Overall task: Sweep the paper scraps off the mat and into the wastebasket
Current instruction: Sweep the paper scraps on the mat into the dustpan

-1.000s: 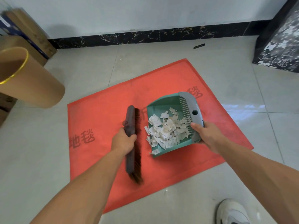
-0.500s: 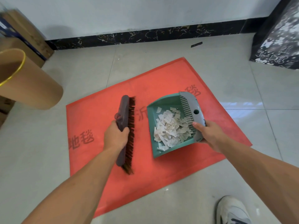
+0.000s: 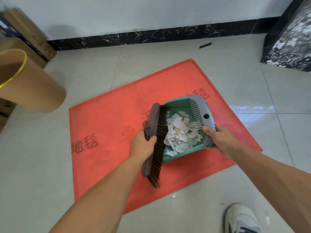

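Observation:
A red mat lies on the tiled floor. Above it my right hand grips the grey back edge of a teal dustpan, which holds a heap of white paper scraps. My left hand grips a dark brush by its back, bristles turned toward the pan's open left side and overlapping its rim. The tan wastebasket with a gold rim stands at the far left, off the mat. One small scrap lies on the floor by the mat's near edge.
Cardboard boxes lean against the wall behind the wastebasket. A black patterned box stands at the right. My white shoe is at the bottom right. A small black strip lies near the skirting.
The dustpan has been lifted and tilted, scraps sliding toward its back. My left hand has swung the brush away to the left and then back right against the pan's open side.

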{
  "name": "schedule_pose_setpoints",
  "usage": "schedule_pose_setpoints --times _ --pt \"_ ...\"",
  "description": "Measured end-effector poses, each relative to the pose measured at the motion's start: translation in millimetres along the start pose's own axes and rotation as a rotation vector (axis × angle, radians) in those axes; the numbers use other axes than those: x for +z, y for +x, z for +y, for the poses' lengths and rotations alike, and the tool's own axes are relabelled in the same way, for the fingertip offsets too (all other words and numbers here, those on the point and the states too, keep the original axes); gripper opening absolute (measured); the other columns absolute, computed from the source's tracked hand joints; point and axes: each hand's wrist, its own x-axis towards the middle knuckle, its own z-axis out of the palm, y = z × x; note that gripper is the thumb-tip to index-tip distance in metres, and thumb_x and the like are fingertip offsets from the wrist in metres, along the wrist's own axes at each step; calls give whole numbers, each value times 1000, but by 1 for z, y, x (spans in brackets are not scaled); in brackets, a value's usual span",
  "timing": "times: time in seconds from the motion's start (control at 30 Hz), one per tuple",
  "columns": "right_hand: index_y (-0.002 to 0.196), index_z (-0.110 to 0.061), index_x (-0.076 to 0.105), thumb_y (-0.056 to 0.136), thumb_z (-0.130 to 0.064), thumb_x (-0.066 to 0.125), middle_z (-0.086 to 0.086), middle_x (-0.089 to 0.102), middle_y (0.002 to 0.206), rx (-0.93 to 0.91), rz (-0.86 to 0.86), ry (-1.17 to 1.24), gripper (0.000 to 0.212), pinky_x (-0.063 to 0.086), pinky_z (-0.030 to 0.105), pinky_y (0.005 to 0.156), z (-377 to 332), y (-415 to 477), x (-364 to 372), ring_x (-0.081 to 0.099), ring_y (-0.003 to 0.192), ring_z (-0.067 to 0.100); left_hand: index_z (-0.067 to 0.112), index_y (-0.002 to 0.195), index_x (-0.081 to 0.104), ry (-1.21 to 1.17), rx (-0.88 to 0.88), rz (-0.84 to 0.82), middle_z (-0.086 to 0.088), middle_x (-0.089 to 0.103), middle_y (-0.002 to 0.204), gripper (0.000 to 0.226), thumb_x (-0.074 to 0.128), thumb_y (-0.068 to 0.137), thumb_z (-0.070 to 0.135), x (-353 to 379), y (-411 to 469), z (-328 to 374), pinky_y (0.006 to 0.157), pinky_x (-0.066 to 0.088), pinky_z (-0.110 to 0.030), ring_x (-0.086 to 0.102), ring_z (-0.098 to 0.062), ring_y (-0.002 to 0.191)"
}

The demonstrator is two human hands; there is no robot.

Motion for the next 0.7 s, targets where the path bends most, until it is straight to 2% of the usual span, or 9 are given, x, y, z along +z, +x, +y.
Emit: schedule_pose_setpoints --times 0.13,0.23,0.3,0.47,0.57,0.7 --pt "119 -6 58 97 -24 62 16 68 113 -14 54 86 29 60 41 69 -3 1 -2 68 100 34 11 107 58 -41 -8 193 -10 68 103 25 63 87 24 -18 10 -4 74 38 -29 62 -28 98" --pt "117 -5 58 98 -22 61 14 69 108 -52 88 161 26 60 40 67 -11 1 0 69 95 30 5 112 57 -18 -89 347 -19 66 112 32 64 86 23 -36 20 -17 87 43 -36 60 -35 107" --pt "117 -5 58 98 -23 61 14 68 108 -87 112 163 26 60 41 68 -19 3 0 68 92 29 2 112 56 61 -125 384 -23 63 114 33 64 86 22 -47 26 -29 89 42 -40 58 -39 108" --pt "112 -8 59 96 -25 64 14 66 107 -149 183 25 24 60 53 78 -39 3 -19 67 87 30 2 111 55 276 -169 303 -25 60 112 32 62 86 20 -58 31 -56 87 43 -43 56 -42 105" --pt "109 -10 61 95 -24 65 11 66 100 -137 172 -68 20 59 49 77 -36 3 -34 67 86 30 3 111 54 289 -187 226 -24 60 112 33 61 87 23 -49 26 -60 87 42 -41 57 -41 106" --pt "112 -5 59 98 -21 61 14 67 104 -55 122 5 21 57 42 68 -18 4 -36 66 86 27 5 108 56 225 -136 159 -21 64 111 30 63 86 25 -24 20 -41 86 44 -38 59 -38 106"
